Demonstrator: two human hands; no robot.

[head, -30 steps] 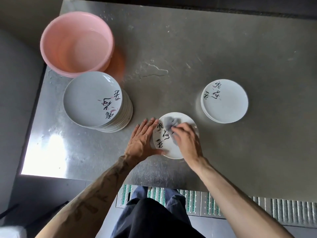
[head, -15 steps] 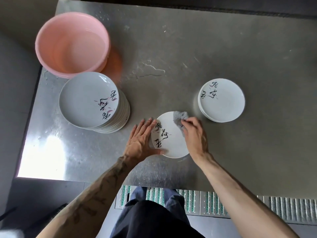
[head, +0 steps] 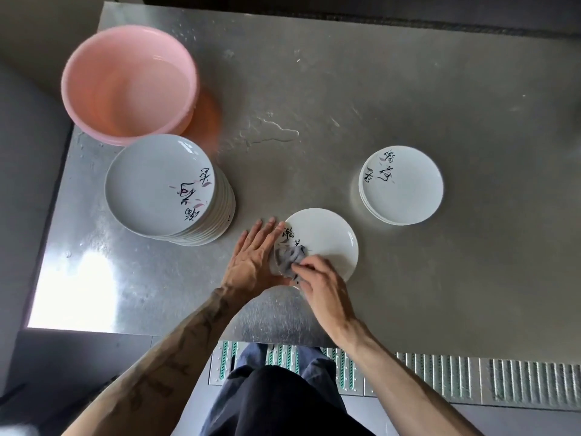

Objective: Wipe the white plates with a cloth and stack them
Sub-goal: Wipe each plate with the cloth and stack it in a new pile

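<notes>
- Plate (head: 327, 237) under treatment lies flat on the steel desk (head: 408, 89), lower centre of the frame, directly ahead of both hands.
- Left hand (head: 251, 262): spread flat, fingers pressed on the plate's left rim, gripping nothing.
- Right hand (head: 320, 284): pinched around a grey cloth (head: 287, 258), which is pressed onto the plate's lower-left face.
- Wiped stack (head: 405, 187) sits to the upper right, nearer the right hand; judged the destination.
- Tall stack (head: 163, 187) stands at left, below the pink basin (head: 125, 86).
</notes>
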